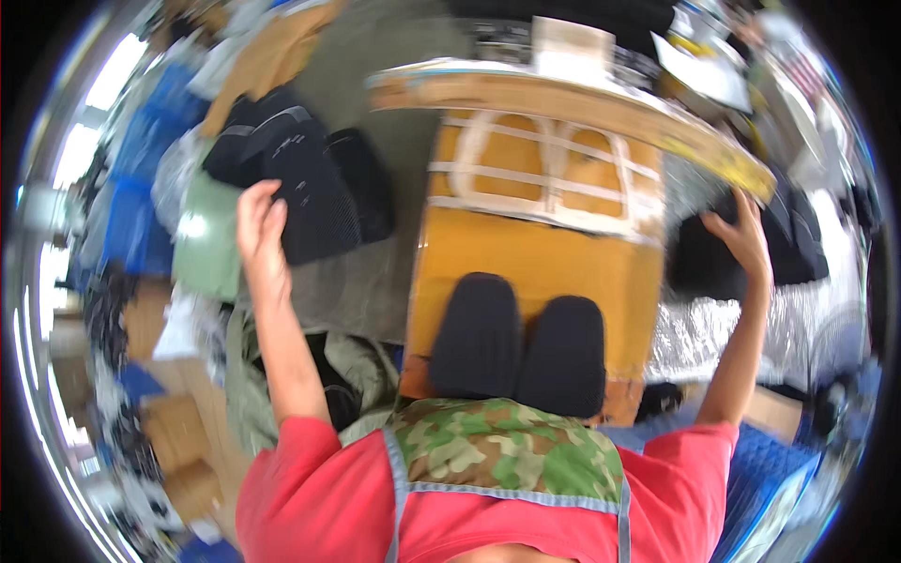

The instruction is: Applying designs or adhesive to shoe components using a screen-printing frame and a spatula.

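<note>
My left hand [261, 235] is raised at the left edge of a pile of black fabric pieces [314, 192], its fingers partly spread and seemingly holding nothing. At the right, my right hand [744, 236] reaches to the end of a wooden bar [563, 98], beside more black fabric pieces [709, 263]; its thumb stands apart from the fingers. Whether the fingertips touch the bar I cannot tell. Two rounded black fabric pieces [476, 333] lie side by side on the orange-yellow board [535, 258] before me. Further up the board lies a white outline frame [554, 211] with rounded openings.
The wooden bar crosses the far end of the board. A pale box [572, 45] stands behind it. Shiny silver wrap [699, 328] covers the surface at the right. Blue plastic bags [141, 216] and cardboard [174, 427] are at the left, and a green-grey cloth [253, 375] hangs nearer me.
</note>
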The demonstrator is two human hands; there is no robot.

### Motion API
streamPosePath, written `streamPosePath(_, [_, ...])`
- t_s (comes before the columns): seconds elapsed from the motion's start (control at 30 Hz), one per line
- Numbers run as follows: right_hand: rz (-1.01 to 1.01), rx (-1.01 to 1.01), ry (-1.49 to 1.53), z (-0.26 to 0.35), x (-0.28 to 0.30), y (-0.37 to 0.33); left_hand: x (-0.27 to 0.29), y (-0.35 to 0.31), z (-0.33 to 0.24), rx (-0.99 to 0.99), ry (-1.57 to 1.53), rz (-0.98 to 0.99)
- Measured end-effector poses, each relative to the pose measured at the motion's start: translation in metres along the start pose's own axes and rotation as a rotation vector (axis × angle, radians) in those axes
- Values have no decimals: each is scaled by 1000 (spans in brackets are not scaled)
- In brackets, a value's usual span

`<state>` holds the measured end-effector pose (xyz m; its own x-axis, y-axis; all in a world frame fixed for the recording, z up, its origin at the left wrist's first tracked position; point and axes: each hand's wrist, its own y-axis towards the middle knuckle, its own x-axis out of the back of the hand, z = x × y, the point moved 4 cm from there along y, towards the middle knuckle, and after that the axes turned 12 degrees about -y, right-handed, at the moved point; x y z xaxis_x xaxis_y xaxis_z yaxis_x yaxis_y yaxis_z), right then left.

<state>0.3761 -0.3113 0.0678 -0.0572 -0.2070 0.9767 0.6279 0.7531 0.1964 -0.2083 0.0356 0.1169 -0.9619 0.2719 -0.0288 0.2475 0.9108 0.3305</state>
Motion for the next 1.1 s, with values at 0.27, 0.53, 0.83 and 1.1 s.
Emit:
streamPosePath(0.27, [172, -112, -22, 3, 8, 7, 13, 50, 30, 59, 92, 177])
streamPosePath(0.53, [2, 219, 308, 146, 62, -72, -8, 52, 59, -205, 765, 280])
streamPosePath(0.83, [386, 440, 233, 232, 33, -152, -19, 46, 42, -514, 921, 302])
streamPosePath(1.1, [116, 517, 361, 228, 40, -154, -113, -53, -14, -168, 324, 677])
